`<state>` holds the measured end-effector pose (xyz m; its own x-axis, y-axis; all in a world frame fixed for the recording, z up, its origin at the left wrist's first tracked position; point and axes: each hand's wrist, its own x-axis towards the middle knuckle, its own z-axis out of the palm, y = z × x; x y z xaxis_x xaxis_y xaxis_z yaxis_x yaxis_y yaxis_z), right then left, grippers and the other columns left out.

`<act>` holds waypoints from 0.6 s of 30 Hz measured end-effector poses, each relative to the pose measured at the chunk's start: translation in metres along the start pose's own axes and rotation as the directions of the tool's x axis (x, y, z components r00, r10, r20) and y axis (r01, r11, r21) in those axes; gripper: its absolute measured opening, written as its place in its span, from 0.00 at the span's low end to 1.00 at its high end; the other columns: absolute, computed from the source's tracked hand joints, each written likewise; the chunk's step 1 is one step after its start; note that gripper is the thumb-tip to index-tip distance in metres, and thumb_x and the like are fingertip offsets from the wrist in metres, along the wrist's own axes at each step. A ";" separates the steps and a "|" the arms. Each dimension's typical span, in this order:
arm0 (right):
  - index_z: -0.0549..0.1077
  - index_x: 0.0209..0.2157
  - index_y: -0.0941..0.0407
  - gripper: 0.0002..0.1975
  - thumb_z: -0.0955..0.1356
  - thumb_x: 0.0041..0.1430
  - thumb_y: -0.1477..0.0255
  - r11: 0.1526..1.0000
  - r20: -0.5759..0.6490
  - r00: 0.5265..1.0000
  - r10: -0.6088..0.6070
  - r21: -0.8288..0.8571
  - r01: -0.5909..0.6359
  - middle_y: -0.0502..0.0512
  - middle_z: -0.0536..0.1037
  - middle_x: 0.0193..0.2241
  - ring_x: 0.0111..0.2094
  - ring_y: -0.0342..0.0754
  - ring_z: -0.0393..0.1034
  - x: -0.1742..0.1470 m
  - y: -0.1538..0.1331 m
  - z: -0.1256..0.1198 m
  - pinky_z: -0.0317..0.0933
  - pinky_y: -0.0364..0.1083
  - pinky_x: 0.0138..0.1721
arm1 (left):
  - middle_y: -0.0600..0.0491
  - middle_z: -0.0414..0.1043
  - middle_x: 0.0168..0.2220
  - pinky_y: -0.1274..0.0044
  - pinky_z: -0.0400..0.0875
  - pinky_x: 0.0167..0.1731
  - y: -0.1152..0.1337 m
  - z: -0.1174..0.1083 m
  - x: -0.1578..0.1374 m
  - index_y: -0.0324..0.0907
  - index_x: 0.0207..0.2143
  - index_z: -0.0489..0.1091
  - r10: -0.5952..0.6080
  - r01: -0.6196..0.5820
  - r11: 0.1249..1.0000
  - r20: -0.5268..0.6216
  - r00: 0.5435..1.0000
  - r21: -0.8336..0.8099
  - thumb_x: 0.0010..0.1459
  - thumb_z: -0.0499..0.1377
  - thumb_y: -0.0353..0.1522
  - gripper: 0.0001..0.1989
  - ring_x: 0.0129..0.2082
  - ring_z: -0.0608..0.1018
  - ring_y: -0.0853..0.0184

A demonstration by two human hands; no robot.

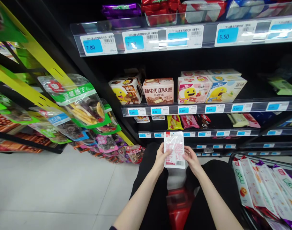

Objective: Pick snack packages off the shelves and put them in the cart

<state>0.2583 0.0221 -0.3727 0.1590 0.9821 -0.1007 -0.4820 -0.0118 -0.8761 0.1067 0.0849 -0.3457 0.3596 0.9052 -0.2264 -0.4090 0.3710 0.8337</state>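
Observation:
Between my two hands is a small white snack packet [174,150] with red print and a barcode, held upright over my knees. My left hand [161,156] grips its left edge, thumb lying across the printed face. On the opposite edge, my right hand [191,158] pinches the packet between thumb and fingers. The fingers behind the packet are hidden. Past the packet, small yellow and pink snack bags [175,122] lie on a low shelf.
Boxed snacks [158,91] stand on the middle shelf [208,108]. Hanging dried-fruit bags [86,105] jut out at left. A black basket [234,157] of white snack packs [262,185] is at my right. Below me is a red object [179,207] on the tiled floor [64,188].

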 end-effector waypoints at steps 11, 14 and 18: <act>0.75 0.33 0.58 0.17 0.68 0.50 0.58 0.996 -0.153 0.987 0.054 0.077 -0.043 0.55 0.74 0.29 0.27 0.44 0.64 0.004 0.005 -0.006 0.58 0.44 0.32 | 0.59 0.55 0.17 0.84 0.42 0.09 0.017 -0.013 -0.016 0.43 0.33 0.68 -0.190 0.321 0.806 0.296 0.936 -0.497 0.39 0.62 0.47 0.22 0.11 0.50 0.81; 0.75 0.33 0.58 0.16 0.69 0.50 0.59 0.997 -0.140 0.989 0.053 0.058 -0.045 0.55 0.74 0.29 0.27 0.44 0.64 0.002 0.007 -0.004 0.57 0.44 0.32 | 0.62 0.47 0.15 0.83 0.36 0.08 0.021 -0.014 -0.022 0.42 0.30 0.65 -0.166 0.282 0.826 0.266 0.949 -0.489 0.42 0.60 0.49 0.21 0.11 0.41 0.82; 0.75 0.33 0.58 0.16 0.69 0.49 0.59 0.998 -0.138 0.989 0.049 0.032 -0.045 0.55 0.74 0.29 0.27 0.44 0.64 0.002 0.008 -0.004 0.57 0.44 0.31 | 0.62 0.45 0.15 0.82 0.36 0.08 0.019 -0.016 -0.020 0.42 0.30 0.64 -0.154 0.257 0.872 0.264 0.952 -0.417 0.43 0.58 0.51 0.22 0.10 0.41 0.81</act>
<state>0.2584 0.0230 -0.3818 0.2526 0.9451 -0.2072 -0.5159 -0.0497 -0.8552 0.0784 0.0772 -0.3336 0.6266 0.7502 -0.2112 -0.6141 0.6421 0.4588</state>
